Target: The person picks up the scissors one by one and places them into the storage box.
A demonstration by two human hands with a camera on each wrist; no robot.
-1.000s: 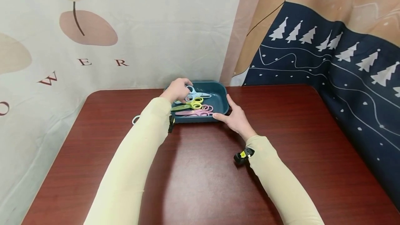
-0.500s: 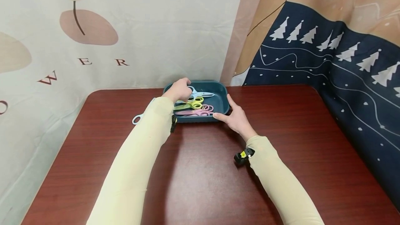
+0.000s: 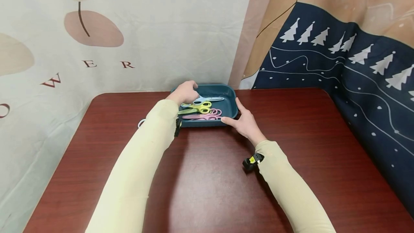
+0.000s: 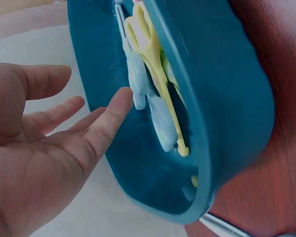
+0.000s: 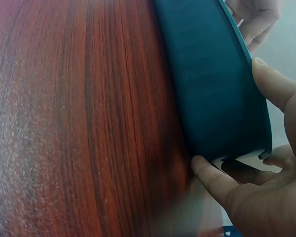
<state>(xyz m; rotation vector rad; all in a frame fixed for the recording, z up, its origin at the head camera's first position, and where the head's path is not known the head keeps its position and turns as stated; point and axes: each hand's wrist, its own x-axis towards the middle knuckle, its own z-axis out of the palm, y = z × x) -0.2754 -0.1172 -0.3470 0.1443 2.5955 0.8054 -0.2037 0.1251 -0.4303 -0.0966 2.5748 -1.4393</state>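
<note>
A dark teal plastic bin (image 3: 207,123) stands at the far side of the table. Inside lie light blue scissors (image 3: 212,99), yellow-green scissors (image 3: 203,108) and pink scissors (image 3: 202,116). Over the bin's left end is my left hand (image 3: 185,92). In the left wrist view that hand (image 4: 49,143) has its fingers extended and holds nothing; one fingertip is close to the light blue scissors (image 4: 137,79), and contact is unclear. My right hand (image 3: 244,122) grips the bin's right end. The right wrist view shows its thumb at the rim and a finger low on the wall.
Beside the bin's left end, a pale scissors handle (image 3: 141,123) peeks out from behind the left sleeve (image 3: 139,154). A printed cloth wall (image 3: 161,46) rises right behind the brown table (image 3: 207,190), and a dark blue cloth (image 3: 323,60) hangs at the right.
The light blue scissors, tilted up at my left hand before, now lie flatter in the bin, and that hand has let go of them. My right hand has stayed on the bin.
</note>
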